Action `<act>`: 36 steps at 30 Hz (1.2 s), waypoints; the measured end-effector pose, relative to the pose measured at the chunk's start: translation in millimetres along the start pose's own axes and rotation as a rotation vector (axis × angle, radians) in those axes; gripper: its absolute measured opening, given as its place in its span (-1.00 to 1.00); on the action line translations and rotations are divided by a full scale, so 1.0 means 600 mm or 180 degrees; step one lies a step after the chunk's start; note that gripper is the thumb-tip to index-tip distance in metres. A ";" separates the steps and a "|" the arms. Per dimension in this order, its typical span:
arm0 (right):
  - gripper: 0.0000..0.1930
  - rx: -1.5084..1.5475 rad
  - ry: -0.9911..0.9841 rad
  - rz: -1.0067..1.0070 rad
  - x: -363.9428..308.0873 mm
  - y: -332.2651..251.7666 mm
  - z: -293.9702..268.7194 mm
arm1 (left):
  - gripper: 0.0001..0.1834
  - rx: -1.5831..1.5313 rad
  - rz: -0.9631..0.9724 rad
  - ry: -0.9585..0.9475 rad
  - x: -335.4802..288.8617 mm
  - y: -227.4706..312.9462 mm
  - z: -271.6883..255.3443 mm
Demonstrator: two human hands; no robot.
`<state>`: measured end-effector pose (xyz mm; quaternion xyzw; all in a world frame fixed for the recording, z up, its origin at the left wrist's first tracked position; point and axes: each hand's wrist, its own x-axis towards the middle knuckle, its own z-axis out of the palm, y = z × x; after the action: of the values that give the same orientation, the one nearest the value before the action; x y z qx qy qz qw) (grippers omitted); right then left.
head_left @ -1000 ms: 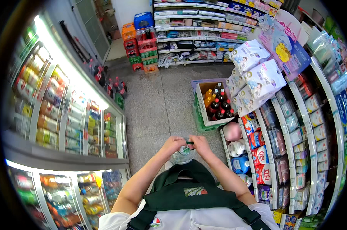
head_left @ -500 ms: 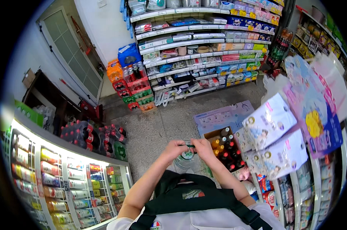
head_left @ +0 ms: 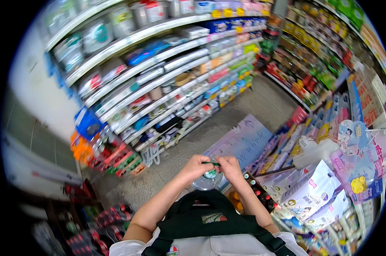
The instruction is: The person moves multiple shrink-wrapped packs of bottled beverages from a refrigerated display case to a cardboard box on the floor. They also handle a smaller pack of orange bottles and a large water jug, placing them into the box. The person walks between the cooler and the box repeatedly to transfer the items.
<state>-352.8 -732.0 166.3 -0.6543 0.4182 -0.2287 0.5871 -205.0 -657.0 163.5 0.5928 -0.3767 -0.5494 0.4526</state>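
A large clear plastic jug hangs in front of my body, with a green handle across its top and a round green-and-white cap below that. The fingers of my left hand are closed on the handle's left end. At the other end, my right hand pinches the same handle. The jug's lower part is hidden behind my dark apron.
Long store shelves stand ahead, with soda packs at their left end. Close on my right are a carton of bottles and hanging white packages. A printed purple mat lies on the floor. More packed shelves line the far right.
The view has swung right and closer to the shelves; the drinks cooler has left the picture. Both hands still hold the jug's handle in front of me.
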 end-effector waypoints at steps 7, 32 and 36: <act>-0.50 0.0120 0.0822 -0.0011 0.212 -0.037 -0.076 | -0.81 0.0161 0.0022 -0.0838 0.269 0.132 -0.054; -0.60 0.1041 0.2775 0.0424 0.926 -0.014 -0.678 | -0.84 0.0994 -0.0025 -0.3009 1.326 0.453 0.198; -0.55 0.1139 0.3243 0.0614 0.971 -0.027 -0.784 | -0.85 0.1165 -0.0010 -0.3544 1.449 0.491 0.304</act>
<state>-402.5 -1479.2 167.0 -0.3094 0.6623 -0.5294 0.4307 -273.1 -1590.2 176.5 0.2840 -0.6457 -0.7047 0.0759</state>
